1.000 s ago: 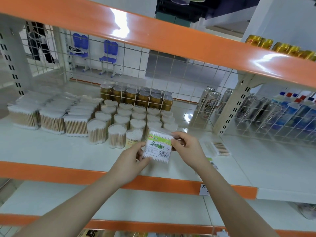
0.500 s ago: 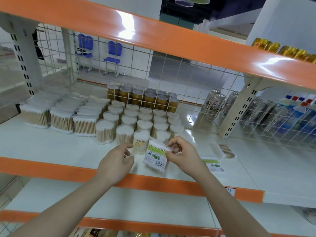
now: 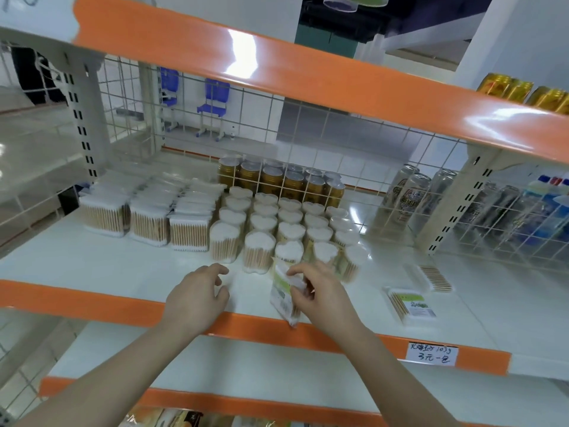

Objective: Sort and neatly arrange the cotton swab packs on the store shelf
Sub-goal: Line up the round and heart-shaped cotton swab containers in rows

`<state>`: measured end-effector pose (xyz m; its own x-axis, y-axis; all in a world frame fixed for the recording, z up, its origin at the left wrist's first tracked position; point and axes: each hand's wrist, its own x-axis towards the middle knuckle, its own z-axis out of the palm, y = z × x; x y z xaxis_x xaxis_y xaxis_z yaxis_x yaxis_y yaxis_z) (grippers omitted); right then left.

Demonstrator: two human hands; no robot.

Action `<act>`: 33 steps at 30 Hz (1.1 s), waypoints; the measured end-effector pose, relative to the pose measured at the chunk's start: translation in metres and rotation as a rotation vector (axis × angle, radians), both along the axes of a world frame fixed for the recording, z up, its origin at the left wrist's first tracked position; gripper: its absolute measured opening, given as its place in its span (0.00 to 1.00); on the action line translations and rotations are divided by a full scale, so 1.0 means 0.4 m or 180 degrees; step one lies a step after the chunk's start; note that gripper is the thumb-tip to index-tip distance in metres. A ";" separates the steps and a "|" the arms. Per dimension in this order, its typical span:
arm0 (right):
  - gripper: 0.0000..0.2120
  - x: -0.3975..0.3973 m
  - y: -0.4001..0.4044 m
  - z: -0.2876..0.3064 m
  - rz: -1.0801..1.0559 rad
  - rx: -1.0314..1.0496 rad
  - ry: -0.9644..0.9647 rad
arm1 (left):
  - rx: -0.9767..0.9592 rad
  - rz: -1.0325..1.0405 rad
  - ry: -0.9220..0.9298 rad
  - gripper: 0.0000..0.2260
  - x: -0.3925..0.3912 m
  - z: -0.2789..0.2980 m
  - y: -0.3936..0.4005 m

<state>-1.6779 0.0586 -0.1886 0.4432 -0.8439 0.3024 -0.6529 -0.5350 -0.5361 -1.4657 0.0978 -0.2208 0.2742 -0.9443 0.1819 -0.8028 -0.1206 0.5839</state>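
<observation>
My right hand (image 3: 320, 295) pinches a flat green-labelled cotton swab pack (image 3: 283, 295), held on edge over the shelf's front lip, just in front of the heart-shaped tubs. My left hand (image 3: 197, 298) hovers beside it with loosely curled fingers and holds nothing. Several heart-shaped tubs of wooden swabs (image 3: 278, 224) stand in rows at the shelf's middle. Rectangular swab packs (image 3: 151, 208) stand in rows to their left. Two flat packs lie on the right: one green-labelled (image 3: 412, 305), one unlabelled (image 3: 429, 277).
The white shelf (image 3: 92, 266) has an orange front edge with a handwritten price tag (image 3: 432, 355). Gold cans (image 3: 277, 180) stand behind a wire grid at the back. Beer cans (image 3: 414, 192) and blue-capped bottles (image 3: 551, 204) fill the right. An orange shelf (image 3: 277, 69) hangs overhead.
My left hand let go of the green-labelled pack and drew left. My right hand turned the pack on edge and lowered it toward the shelf front.
</observation>
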 end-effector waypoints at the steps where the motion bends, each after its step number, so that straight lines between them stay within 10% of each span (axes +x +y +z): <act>1: 0.12 0.011 0.004 -0.003 0.0000 -0.0026 0.0026 | 0.0003 0.0001 -0.0019 0.16 0.010 0.000 0.002; 13: 0.29 0.078 0.019 0.031 0.0112 0.0414 0.0992 | 0.0071 -0.0067 -0.0125 0.15 0.110 0.001 0.011; 33: 0.17 0.168 -0.038 0.051 0.0186 0.0231 0.1939 | 0.0436 -0.0270 -0.0880 0.15 0.322 -0.007 0.038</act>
